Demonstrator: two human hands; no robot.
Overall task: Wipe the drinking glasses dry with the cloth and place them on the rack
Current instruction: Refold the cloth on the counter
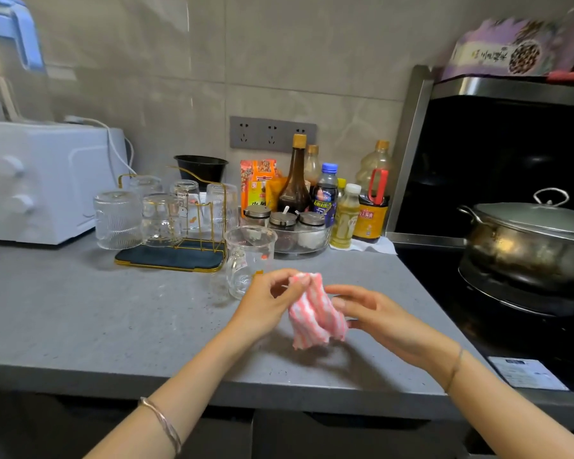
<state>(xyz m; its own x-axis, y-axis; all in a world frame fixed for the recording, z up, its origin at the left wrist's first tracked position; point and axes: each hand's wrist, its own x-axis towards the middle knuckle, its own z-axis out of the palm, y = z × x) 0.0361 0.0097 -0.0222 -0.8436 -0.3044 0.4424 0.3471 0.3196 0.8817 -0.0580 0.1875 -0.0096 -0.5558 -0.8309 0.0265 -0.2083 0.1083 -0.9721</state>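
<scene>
Cloth, pink and white striped, hangs bunched between both hands above the counter, in front of the rack and to its right. The left hand pinches the cloth's top edge between thumb and fingertips. The right hand lies against the cloth's other side with its fingers nearly straight and relaxed, touching the fabric rather than closing round it. A thin bracelet sits on each wrist.

One clear glass with printed markings stands upright on the counter just off the rack's right front corner, directly behind the left hand and apart from it. On the rack, a gold wire frame over a dark mat, several glasses stand mouth-down. A ribbed glass stands inverted at the rack's left end; whether it rests on the mat or on the counter beside it I cannot tell.

Left of the rack sits a white oven. Behind the rack stands a black bowl. Right of the rack are lidded jars in a clear dish, with bottles behind them. Far right of the rack, a lidded pot sits on the stove.
</scene>
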